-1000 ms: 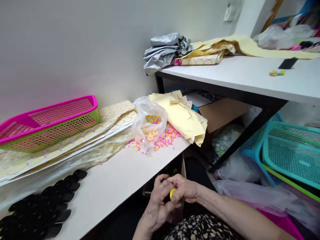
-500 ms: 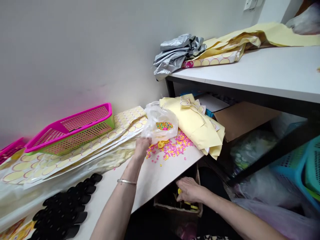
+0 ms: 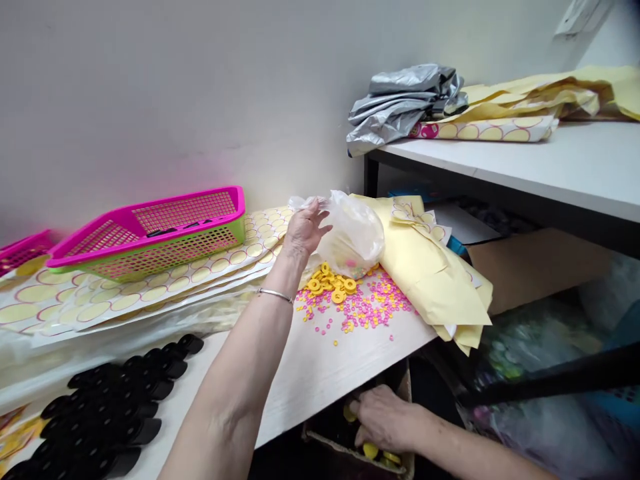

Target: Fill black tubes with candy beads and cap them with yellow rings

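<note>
Free room: tabletop strip (image 3: 320,370) running before scattered beads (image 3: 380,303). Obstructions: left forearm (image 3: 245,380) crossing; plastic bag (image 3: 357,230) standing behind yellow rings (image 3: 338,295).

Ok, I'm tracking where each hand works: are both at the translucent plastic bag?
No, only the left hand is at the plastic bag; the right hand is down at the cardboard box.

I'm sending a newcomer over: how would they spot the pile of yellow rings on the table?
Find the lower white table along the wall. Toward its right end sits a translucent plastic bag, with the yellow rings heaped in front. They're far bigger than the pink and yellow bits scattered nearby.
</note>
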